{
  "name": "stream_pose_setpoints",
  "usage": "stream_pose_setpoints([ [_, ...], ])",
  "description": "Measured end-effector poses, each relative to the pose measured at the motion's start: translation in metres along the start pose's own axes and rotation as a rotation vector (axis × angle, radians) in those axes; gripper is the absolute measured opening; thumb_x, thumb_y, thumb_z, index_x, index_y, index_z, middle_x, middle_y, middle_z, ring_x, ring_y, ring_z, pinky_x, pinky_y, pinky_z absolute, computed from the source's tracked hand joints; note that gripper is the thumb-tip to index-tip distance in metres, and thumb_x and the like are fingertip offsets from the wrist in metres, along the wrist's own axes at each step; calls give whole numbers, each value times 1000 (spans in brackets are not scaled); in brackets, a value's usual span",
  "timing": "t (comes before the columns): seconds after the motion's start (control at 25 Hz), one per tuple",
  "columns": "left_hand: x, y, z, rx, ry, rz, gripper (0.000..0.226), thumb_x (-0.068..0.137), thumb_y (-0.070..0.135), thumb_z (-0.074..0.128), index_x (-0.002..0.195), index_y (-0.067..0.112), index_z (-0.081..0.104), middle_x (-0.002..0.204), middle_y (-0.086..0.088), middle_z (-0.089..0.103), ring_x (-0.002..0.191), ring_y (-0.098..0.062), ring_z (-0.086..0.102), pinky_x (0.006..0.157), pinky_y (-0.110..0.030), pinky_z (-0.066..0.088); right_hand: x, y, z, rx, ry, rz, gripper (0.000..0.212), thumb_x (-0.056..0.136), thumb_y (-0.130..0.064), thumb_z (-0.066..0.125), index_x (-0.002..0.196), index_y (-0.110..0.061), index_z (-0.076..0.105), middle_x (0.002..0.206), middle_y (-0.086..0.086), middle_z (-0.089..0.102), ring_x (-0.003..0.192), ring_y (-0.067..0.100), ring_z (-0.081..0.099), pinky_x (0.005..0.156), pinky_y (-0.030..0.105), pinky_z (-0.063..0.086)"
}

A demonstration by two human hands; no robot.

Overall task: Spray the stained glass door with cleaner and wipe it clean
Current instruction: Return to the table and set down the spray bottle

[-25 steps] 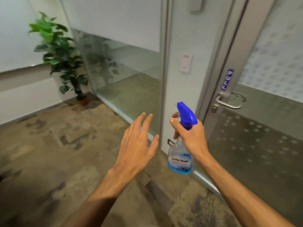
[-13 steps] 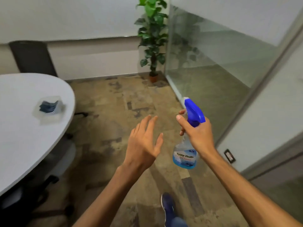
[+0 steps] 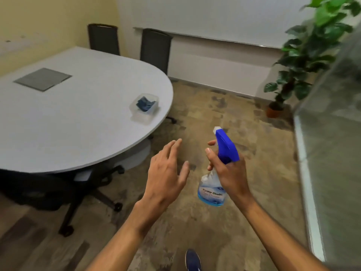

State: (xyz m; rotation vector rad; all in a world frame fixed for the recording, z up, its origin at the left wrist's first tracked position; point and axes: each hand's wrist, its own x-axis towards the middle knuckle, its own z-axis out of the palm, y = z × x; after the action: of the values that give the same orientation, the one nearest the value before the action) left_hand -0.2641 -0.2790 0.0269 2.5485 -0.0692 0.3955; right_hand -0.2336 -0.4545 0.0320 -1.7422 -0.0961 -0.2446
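head | left hand (image 3: 166,177) spread | right hand (image 3: 231,176) grips spray bottle (image 3: 212,192) | tub (image 3: 141,116) holds blue cloth (image 3: 145,104)

Table (image 3: 78,124) and cloth tub (image 3: 141,116) now much closer.

Only one camera here, worn on the head, wide-angle, tilted forward and down, so both forearms (image 3: 121,241) come up from the bottom edge and the left hand (image 3: 166,173) and the right hand (image 3: 230,173) gripping the spray bottle (image 3: 211,192) sit closest, mid-frame. It faces the rounded end of the table (image 3: 78,124) at left, chairs (image 3: 156,47) and wall (image 3: 214,14) farther back, and a glass panel (image 3: 332,163) runs down the right edge.
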Motion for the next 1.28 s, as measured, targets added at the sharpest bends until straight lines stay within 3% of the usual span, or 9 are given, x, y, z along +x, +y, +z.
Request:
stream_pose_setpoints([
  [0.28, 39, -31, -9, 61, 101, -232, 68, 93, 38, 62, 153, 21, 34, 150, -2, 49, 119, -22, 59, 105, -39, 48, 83, 12, 57, 39, -241, -38, 13, 93, -23, 75, 103, -18, 70, 61, 7, 61, 56, 30, 65, 59, 25, 55],
  [0.52, 80, -81, -18, 79, 120, -381, 67, 97, 46, 52, 156, 31, 22, 161, 3, 34, 139, -18, 42, 117, -38, 37, 146, 23, 130, 67, -366, -42, 18, 92, -25, 74, 107, -17, 68, 64, 3, 64, 55, 16, 65, 61, 28, 59],
  [0.68, 120, -137, -26, 92, 124, -417, 68, 97, 45, 53, 156, 33, 21, 161, 3, 33, 143, -18, 39, 117, -37, 32, 189, 31, 194, 93, -407, -32, 28, 90, -29, 75, 112, -13, 67, 65, -7, 65, 60, 9, 67, 63, 20, 58],
  [0.88, 172, -202, -37, 37, 103, -479, 70, 98, 44, 54, 157, 33, 19, 165, 3, 27, 148, -20, 33, 121, -42, 30, 238, 34, 275, 117, -435, -35, 53, 83, -45, 70, 118, -6, 64, 71, -5, 67, 62, 4, 67, 63, 14, 55],
  [1.04, 202, -252, -39, 14, 60, -547, 70, 99, 46, 51, 158, 35, 15, 167, 5, 20, 152, -20, 27, 124, -43, 24, 268, 43, 332, 83, -448, -25, 53, 79, -52, 68, 117, -15, 62, 71, -5, 65, 63, 2, 65, 64, 10, 52],
  [1.16, 218, -282, -34, -3, 19, -583, 70, 99, 48, 49, 158, 35, 13, 168, 5, 16, 154, -20, 22, 124, -40, 18, 288, 54, 369, 54, -501, -20, 45, 84, -43, 73, 120, -24, 55, 75, -3, 63, 66, -2, 63, 67, 8, 53],
  [1.28, 236, -305, -30, -24, -3, -609, 69, 100, 49, 47, 158, 35, 12, 169, 6, 12, 155, -19, 16, 125, -39, 14, 310, 71, 400, 23, -582, -29, 46, 91, -19, 76, 128, -26, 48, 92, -10, 61, 78, -10, 61, 75, 3, 50],
])
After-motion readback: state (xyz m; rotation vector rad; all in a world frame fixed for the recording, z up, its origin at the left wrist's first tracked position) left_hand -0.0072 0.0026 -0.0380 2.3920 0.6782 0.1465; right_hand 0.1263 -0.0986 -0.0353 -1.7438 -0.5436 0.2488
